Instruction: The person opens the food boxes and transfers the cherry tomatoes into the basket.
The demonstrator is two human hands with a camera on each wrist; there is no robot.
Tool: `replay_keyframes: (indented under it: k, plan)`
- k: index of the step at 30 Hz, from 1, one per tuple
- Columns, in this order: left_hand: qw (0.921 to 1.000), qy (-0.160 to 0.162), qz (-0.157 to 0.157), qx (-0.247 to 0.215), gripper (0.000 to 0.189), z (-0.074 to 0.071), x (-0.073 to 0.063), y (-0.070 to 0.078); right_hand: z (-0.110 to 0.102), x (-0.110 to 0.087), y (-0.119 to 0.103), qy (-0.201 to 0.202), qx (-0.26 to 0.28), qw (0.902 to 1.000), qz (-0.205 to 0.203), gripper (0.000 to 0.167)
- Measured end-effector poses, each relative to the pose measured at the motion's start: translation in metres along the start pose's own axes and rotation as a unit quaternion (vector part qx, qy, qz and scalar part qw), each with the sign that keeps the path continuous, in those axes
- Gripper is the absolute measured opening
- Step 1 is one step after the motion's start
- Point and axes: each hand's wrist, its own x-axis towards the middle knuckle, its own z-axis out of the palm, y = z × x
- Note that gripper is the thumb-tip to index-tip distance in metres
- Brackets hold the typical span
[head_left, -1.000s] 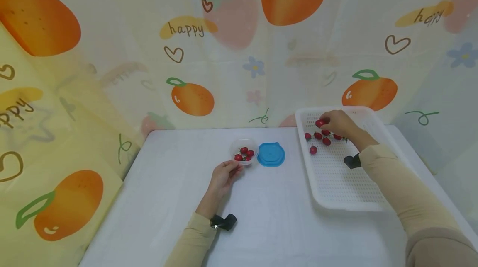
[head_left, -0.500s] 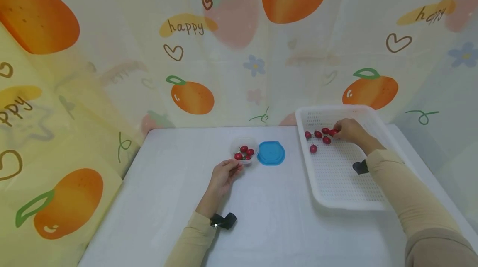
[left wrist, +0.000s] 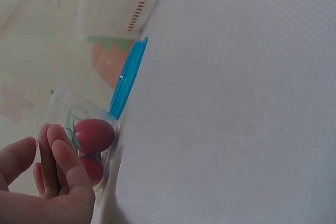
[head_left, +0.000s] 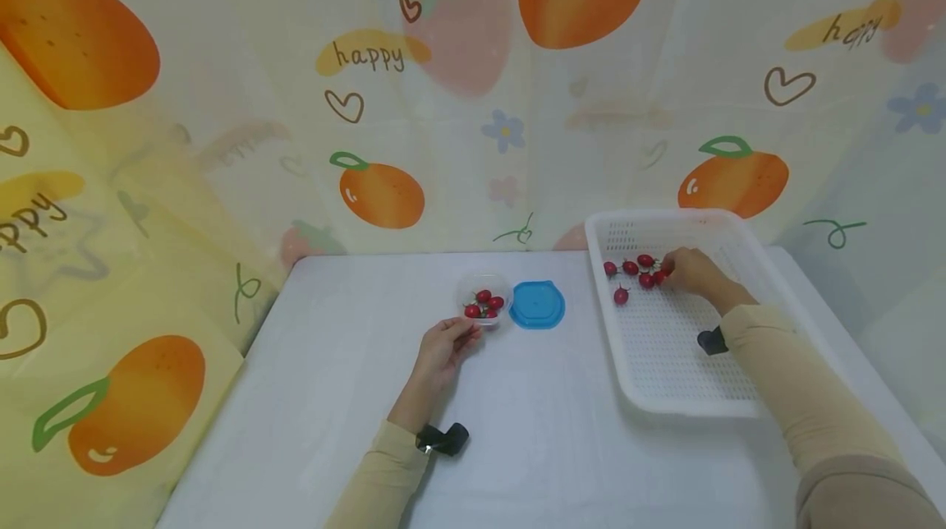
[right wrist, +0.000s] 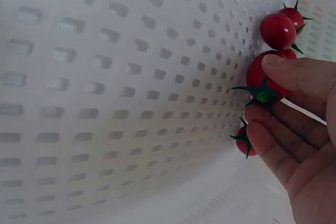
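Note:
Inside the white perforated basket (head_left: 665, 373) at the right, my right hand (head_left: 695, 272) pinches a red cherry tomato (right wrist: 262, 72) with a green star-shaped calyx. Its thumb lies on the tomato's side, and the fingers are underneath. Several other cherry tomatoes (head_left: 630, 268) lie close by, and one (right wrist: 244, 141) shows beyond the fingertips. My left hand (head_left: 442, 352) has its fingertips right at the near side of a small clear plastic container (head_left: 484, 278). Thumb and fingers stand apart in the left wrist view. Several cherry tomatoes (left wrist: 94, 135) are in this container.
A blue lid (head_left: 537, 305) lies just right of the clear container, between it and the basket. Everything stands on a white-covered table (head_left: 547, 439). A fruit-printed cloth (head_left: 458, 167) rises behind the table.
My right hand has gone from holding one tomato up near the basket's back to pinching a tomato lower, right of the cluster. The left hand has stayed at the container.

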Motion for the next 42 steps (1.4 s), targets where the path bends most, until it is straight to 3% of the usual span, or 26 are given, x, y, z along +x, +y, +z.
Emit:
replay_keyframes:
  k: [13, 21, 28, 42]
  plan:
    - [1.0, -0.001, 0.004, -0.006, 0.026, 0.0, 0.0, 0.0, -0.006, -0.004, -0.004, 0.006, 0.002, 0.9999, -0.009, 0.033]
    - [1.0, 0.0, -0.003, 0.0, 0.029, -0.001, 0.001, -0.001, -0.021, -0.005, -0.015, 0.038, 0.002, 0.9986, -0.036, 0.036]
    - [1.0, -0.002, 0.0, 0.0, 0.031, 0.0, 0.0, -0.001, -0.035, -0.011, -0.033, 0.063, 0.046, 0.9959, -0.046, 0.043]
    - [0.9998, -0.003, -0.007, -0.017, 0.03, -0.001, 0.0, -0.001, -0.045, -0.011, -0.091, 0.05, 0.078, 0.9913, -0.093, 0.043]
